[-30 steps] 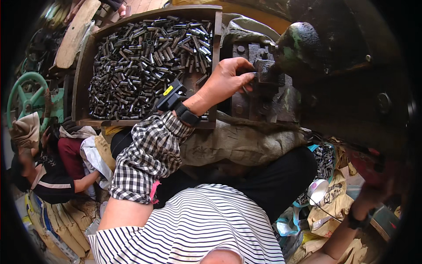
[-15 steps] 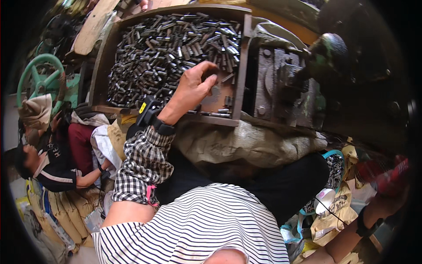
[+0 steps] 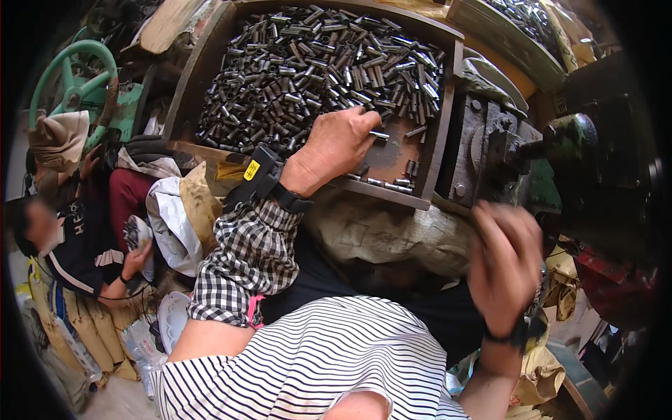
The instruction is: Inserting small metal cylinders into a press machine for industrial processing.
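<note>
My left hand (image 3: 341,148) is over the near part of a shallow wooden tray (image 3: 442,119). Its fingers are pinched on a short metal tube (image 3: 380,136), one end of which shows past the fingertips. A heap of similar dark metal tubes (image 3: 294,77) fills most of the tray. Several loose tubes (image 3: 399,185) lie by its near right corner, on bare tray bottom. To the right of the tray, my right hand (image 3: 505,262) is raised in front of a machine, its fingers stretched and slightly apart. Motion blurs it, and no object shows in it.
A dark, greasy machine (image 3: 490,154) with a metal block and spindle stands right of the tray. Another bin of metal pieces (image 3: 521,21) lies beyond. At left a co-worker (image 3: 84,245) sits near a green handwheel (image 3: 73,87). A grey cloth (image 3: 392,234) hangs below the tray.
My right hand has come from the far lower right up beside the tray. My left hand, with its fingers curled over the bare tray bottom before, now shows a tube in its pinch. The view has shifted.
</note>
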`<state>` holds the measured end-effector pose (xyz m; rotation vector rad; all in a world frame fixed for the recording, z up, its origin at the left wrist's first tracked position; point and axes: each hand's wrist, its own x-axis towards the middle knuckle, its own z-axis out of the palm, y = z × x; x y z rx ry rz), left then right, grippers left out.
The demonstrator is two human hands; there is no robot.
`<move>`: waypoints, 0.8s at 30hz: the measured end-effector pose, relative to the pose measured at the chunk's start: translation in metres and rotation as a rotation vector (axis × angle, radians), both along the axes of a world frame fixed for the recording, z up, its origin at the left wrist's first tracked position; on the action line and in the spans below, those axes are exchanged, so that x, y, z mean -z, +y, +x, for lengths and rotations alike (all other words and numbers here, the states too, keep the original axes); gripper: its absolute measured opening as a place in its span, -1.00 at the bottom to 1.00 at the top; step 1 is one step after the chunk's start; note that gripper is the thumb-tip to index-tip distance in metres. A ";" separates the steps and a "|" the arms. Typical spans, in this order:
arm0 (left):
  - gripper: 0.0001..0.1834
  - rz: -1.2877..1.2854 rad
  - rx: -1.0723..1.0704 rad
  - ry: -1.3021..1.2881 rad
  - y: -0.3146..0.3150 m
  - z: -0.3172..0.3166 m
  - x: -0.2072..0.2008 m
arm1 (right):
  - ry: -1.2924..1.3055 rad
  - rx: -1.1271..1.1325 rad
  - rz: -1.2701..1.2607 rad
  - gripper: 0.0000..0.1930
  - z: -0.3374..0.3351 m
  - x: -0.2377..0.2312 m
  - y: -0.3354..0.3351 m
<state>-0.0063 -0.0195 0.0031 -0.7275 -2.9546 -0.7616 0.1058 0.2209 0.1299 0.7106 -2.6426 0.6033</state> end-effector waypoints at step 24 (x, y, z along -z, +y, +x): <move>-0.73 -0.255 0.246 -0.241 0.008 -0.003 0.009 | -0.392 0.078 -0.406 -0.77 -0.073 0.122 -0.010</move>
